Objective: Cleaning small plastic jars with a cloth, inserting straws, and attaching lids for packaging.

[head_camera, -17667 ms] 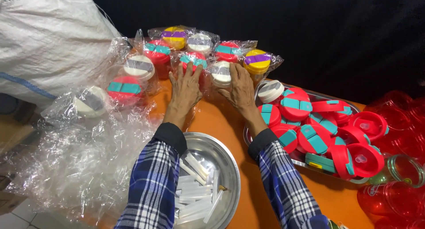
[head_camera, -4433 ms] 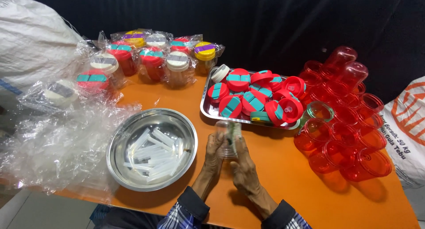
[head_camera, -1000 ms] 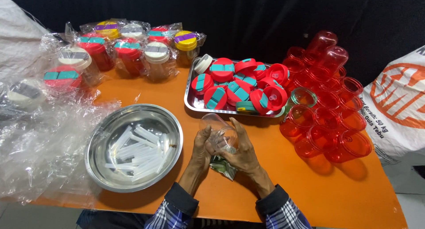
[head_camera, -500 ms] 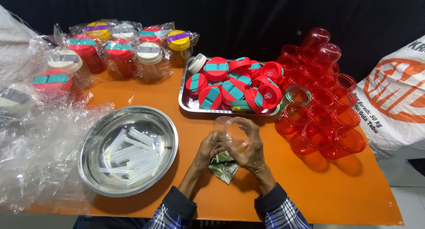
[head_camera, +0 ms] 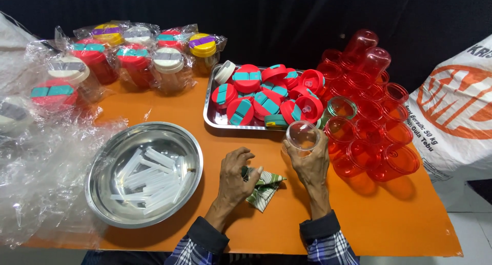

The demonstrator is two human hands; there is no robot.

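Bright, even light from above and in front of you; the orange worktop [head_camera: 169,103] reads fully saturated. Soft short shadows sit beside the red cups [head_camera: 374,137]. Glare streaks the steel bowl [head_camera: 110,157] rim and the crinkled plastic wrap [head_camera: 36,193]. The backdrop drops to near black. Your focus is sharp centrally, with mild wide-angle bending at the edges.

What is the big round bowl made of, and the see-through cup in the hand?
The big round silver bowl looks like polished metal, probably steel: it is shiny and mirrors the light. The small see-through cup held by the right hand is probably clear plastic; it is colourless and glossy like the red cups stacked nearby, though glass cannot be ruled out.
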